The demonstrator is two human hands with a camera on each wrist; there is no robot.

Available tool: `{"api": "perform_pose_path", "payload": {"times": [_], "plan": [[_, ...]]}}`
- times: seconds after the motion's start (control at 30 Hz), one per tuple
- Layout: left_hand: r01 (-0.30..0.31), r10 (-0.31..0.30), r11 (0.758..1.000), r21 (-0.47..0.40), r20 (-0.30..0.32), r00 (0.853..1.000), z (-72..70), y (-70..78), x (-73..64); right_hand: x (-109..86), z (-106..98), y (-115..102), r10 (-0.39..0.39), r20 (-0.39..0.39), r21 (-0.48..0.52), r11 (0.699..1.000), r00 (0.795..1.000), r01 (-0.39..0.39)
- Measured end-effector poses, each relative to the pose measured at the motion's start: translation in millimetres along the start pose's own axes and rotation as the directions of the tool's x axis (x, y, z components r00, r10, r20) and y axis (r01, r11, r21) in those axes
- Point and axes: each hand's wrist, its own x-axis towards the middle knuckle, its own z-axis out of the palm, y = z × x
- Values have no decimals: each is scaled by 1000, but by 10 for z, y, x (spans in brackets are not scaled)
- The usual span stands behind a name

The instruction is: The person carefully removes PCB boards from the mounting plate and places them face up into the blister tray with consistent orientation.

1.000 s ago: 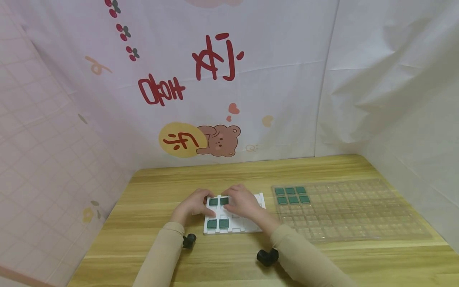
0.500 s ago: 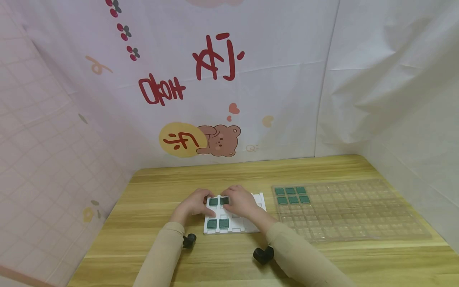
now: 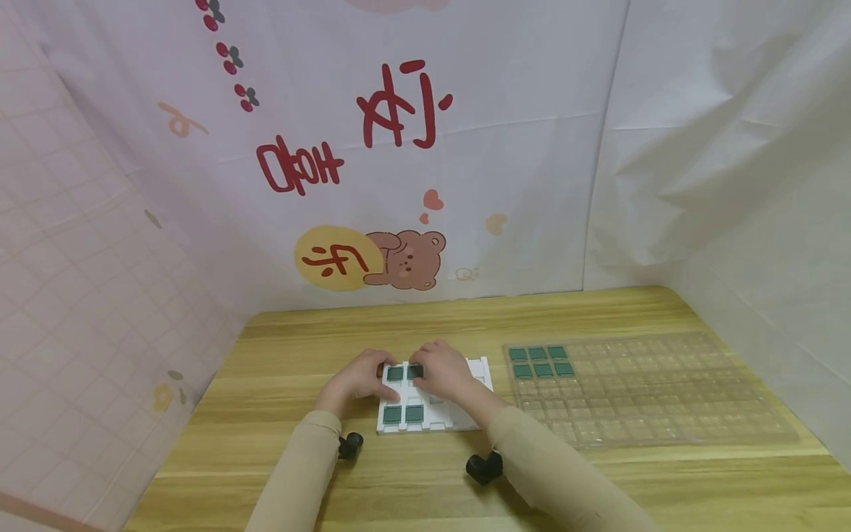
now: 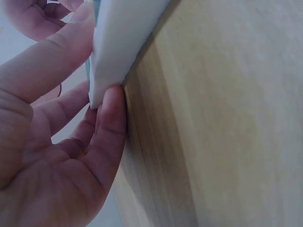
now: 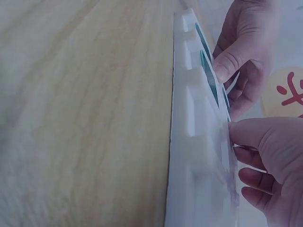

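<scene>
My left hand (image 3: 363, 375) grips the left edge of a white slotted tray (image 3: 459, 419). In the left wrist view the thumb lies over the tray's top face, and the fingers (image 4: 112, 106) are at its side near the wood. My right hand (image 3: 444, 372) pinches a green square chip (image 3: 415, 372) in the second slot of the back row, its thumb and fingertips at the chip's edges. Another green chip (image 3: 395, 374) sits left of it in the back row. Two more, a left chip (image 3: 392, 414) and a right chip (image 3: 414, 414), lie in the front row.
To the right lies a large clear plastic tray (image 3: 625, 399) of many pockets, with several green chips (image 3: 537, 354) in its back left corner. Black wrist cameras, left camera (image 3: 350, 445) and right camera (image 3: 484, 468), stick out over the wooden table (image 3: 412, 488). Printed cloth hangs behind.
My right wrist and forearm have swung slightly left, while the right fingers stay at the same chip. The left hand and white tray have kept their place.
</scene>
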Motion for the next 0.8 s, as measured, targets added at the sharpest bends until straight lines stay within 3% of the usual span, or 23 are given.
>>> {"api": "perform_pose_path", "payload": {"times": [0.8], "plan": [[-2,2,1000,2,-4,1000,-14,34,-15,11,3,-28,8,-1,-44,999,1000,-9]]}}
